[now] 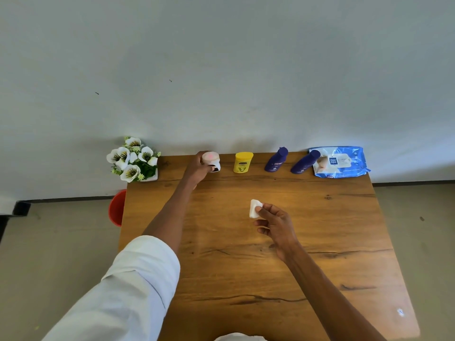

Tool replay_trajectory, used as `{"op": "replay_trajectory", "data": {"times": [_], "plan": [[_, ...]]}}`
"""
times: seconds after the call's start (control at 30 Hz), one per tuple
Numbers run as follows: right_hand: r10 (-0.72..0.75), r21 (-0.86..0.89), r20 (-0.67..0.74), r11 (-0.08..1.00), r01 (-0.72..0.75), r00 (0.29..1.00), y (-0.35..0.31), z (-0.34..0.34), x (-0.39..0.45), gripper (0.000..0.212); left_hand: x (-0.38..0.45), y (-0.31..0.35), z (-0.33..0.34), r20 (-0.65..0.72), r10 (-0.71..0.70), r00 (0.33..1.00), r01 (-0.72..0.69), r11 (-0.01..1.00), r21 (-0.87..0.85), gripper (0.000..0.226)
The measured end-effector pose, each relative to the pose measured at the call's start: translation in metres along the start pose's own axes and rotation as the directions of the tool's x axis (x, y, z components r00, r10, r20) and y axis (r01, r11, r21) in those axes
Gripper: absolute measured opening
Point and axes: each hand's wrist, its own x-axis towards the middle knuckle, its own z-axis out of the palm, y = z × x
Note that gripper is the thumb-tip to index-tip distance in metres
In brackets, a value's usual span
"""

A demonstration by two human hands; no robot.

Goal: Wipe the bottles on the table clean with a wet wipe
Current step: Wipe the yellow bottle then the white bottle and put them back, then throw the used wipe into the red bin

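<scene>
My left hand (197, 168) reaches to the far edge of the wooden table (246, 267) and grips a small white jar with a pink lid (211, 161). My right hand (275, 225) hovers over the table's middle and pinches a folded white wet wipe (253, 208) between thumb and fingers. Along the far edge stand a yellow jar (242, 162) and two purple bottles, one (276, 160) beside the yellow jar and the other (304, 162) leaning against the wipes pack.
A blue wet wipes pack (341, 162) lies at the far right corner. A white pot of artificial flowers (134, 159) sits at the far left corner. A red bucket (117, 207) stands on the floor left of the table. A wall rises behind.
</scene>
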Motion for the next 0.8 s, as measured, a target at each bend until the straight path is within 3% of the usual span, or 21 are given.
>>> {"op": "replay_trajectory", "data": {"times": [0.2, 0.27, 0.4, 0.5, 0.63, 0.8], "plan": [[-0.013, 0.007, 0.007, 1.000, 0.013, 1.000, -0.001, 0.001, -0.003, 0.024, -0.020, -0.005, -0.007, -0.079, -0.067, 0.995, 0.061, 0.996, -0.067, 0.081], [-0.012, 0.029, 0.006, 0.999, 0.012, 1.000, -0.003, -0.001, -0.006, 0.023, -0.038, -0.008, -0.006, -0.165, -0.081, 0.983, 0.058, 0.988, -0.142, 0.074], [-0.021, 0.072, 0.002, 0.997, 0.021, 1.000, -0.006, -0.009, -0.015, 0.009, -0.096, -0.020, 0.015, -0.367, -0.114, 0.923, -0.008, 0.949, -0.314, 0.038], [-0.049, 0.072, -0.005, 0.996, 0.049, 0.999, -0.008, -0.017, -0.025, 0.002, -0.148, -0.023, 0.040, -0.260, -0.115, 0.959, 0.009, 0.927, -0.375, 0.010], [-0.065, 0.069, 0.053, 0.996, 0.061, 0.996, -0.004, -0.022, -0.040, 0.009, -0.215, -0.021, 0.066, -0.036, -0.010, 0.999, -0.004, 0.935, -0.354, 0.009], [-0.081, -0.020, 0.180, 0.996, 0.086, 0.980, 0.008, -0.012, -0.052, 0.006, -0.261, -0.024, 0.063, -0.096, -0.010, 0.995, -0.028, 0.921, -0.388, 0.014]]}}
